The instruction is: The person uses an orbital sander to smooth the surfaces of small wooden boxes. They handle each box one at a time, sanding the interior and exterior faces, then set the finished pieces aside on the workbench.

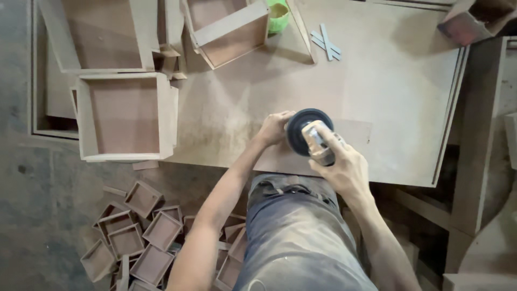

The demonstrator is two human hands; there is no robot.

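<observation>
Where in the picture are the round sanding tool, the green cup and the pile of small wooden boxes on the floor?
round sanding tool (308, 129): head view, on its dark disc.
green cup (278, 16): head view, on its side wall.
pile of small wooden boxes (145, 231): head view, on a box in the middle of the pile.

Bare board (388, 81) beyond; boxes (126, 116) leftward.

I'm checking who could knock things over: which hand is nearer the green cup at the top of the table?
Left. The left hand lies almost straight below the green cup; the right hand grips the sander, lower and further right.
</observation>
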